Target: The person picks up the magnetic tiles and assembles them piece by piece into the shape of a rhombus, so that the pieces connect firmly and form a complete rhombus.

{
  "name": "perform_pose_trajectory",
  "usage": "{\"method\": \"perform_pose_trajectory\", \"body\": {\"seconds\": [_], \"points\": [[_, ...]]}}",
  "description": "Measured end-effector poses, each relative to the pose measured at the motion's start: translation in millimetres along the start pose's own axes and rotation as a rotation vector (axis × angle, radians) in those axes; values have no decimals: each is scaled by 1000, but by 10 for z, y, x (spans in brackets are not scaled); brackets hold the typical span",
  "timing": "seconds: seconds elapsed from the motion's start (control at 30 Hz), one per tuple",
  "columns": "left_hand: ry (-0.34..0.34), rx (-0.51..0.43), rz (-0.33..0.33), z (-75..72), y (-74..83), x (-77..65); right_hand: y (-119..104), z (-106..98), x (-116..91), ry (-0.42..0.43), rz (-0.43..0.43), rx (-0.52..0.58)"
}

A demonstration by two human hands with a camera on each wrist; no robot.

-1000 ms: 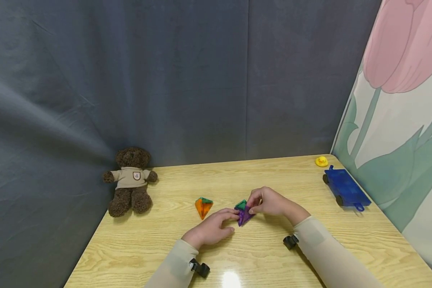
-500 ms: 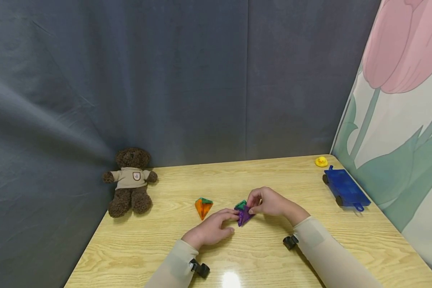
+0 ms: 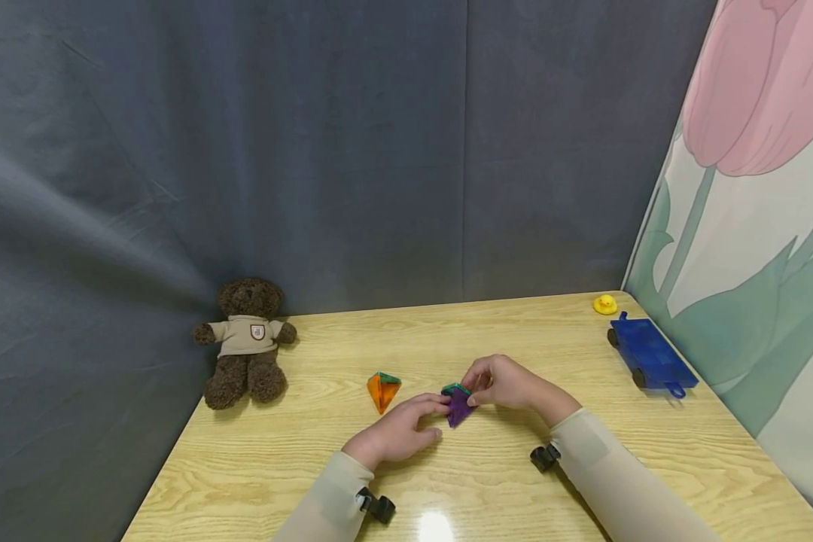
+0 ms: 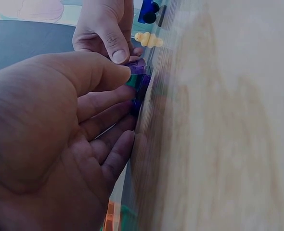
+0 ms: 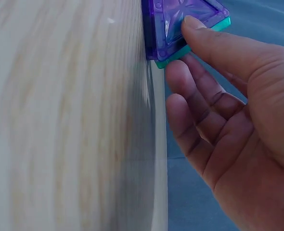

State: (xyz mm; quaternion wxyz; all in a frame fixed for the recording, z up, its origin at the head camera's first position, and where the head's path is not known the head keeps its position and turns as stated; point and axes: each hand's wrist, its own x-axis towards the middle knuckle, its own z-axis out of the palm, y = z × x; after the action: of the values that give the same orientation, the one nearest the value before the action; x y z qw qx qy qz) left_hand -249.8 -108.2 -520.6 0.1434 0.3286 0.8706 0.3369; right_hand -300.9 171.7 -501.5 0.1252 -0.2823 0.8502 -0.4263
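Note:
Purple translucent magnetic tiles (image 3: 458,410) stand joined with a green one (image 3: 455,389) in the middle of the table in the head view. My right hand (image 3: 504,380) pinches a purple triangular tile (image 5: 167,30) from the right, thumb on its face; a green edge (image 5: 223,25) shows behind it. From the left, my left hand (image 3: 400,429) rests straight fingers against the group, its thumb close to the purple tile (image 4: 138,67). Left of the group sits an orange and green tile shape (image 3: 382,393), apart from both hands.
A brown teddy bear (image 3: 247,335) sits at the table's left back edge. To the right stands a blue wheeled toy cart (image 3: 653,354), with a yellow rubber duck (image 3: 605,304) behind it. A dark curtain (image 3: 379,150) hangs behind the wooden table (image 3: 474,482).
The purple tile in my right hand has swung over toward the green one, and less green shows. My right hand has shifted slightly; the left has stayed still.

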Motion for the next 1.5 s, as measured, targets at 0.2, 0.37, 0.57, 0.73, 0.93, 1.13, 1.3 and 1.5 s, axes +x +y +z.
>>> {"method": "perform_pose_trajectory", "body": {"seconds": [0.2, 0.37, 0.57, 0.73, 0.93, 1.13, 1.3, 1.5], "points": [[-4, 11, 9, -3, 29, 17, 0, -9, -16, 15, 7, -15], [-8, 17, 4, -9, 62, 15, 25, -19, -16, 24, 1, -18], [-7, 15, 10, -8, 66, 19, 46, -23, -4, 25, -4, -12], [-2, 10, 5, 0, 52, 18, 41, -25, -3, 28, 0, -14], [5, 0, -4, -1, 51, 15, 36, -25, -2, 30, 9, -12], [14, -26, -12, -3, 64, 12, 49, -49, -8, 42, 18, -25], [52, -71, -7, -24, 94, -20, 87, -85, -23, 58, 33, -23], [138, -123, 14, -93, 176, -57, 154, -122, -26, 87, 49, -44]]}}
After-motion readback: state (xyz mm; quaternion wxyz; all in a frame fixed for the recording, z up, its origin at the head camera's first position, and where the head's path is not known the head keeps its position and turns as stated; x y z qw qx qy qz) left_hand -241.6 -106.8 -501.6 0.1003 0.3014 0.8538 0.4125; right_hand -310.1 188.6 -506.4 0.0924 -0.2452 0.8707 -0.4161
